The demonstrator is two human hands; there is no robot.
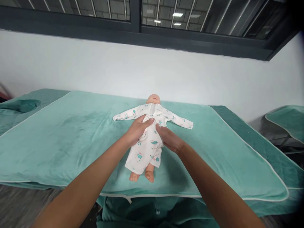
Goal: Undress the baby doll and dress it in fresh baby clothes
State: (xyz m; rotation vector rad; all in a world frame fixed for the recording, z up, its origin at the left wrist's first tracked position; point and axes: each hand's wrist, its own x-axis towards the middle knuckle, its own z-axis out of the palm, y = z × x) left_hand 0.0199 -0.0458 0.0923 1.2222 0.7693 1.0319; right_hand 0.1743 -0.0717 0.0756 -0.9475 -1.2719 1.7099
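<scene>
A baby doll [149, 172] lies on its back in a white printed top [174, 117] and matching pants [144, 155]. Its head points to the wall and its bare feet toward me. The sleeves spread out to both sides. At the doll's waist, my left hand [139, 129] is closed on bunched cloth of the pants, thumb on top. On the opposite side of the waist my right hand [169, 137] also grips the pants, its fingers partly hidden behind the cloth. The two thumbs nearly meet over the belly.
A green plush cover [78, 136] with white piping spreads over the bed under the doll. Behind it rises a white wall [95, 66], with a dark-framed barred window [140, 19] above. Another green-covered surface [288, 122] stands at the right.
</scene>
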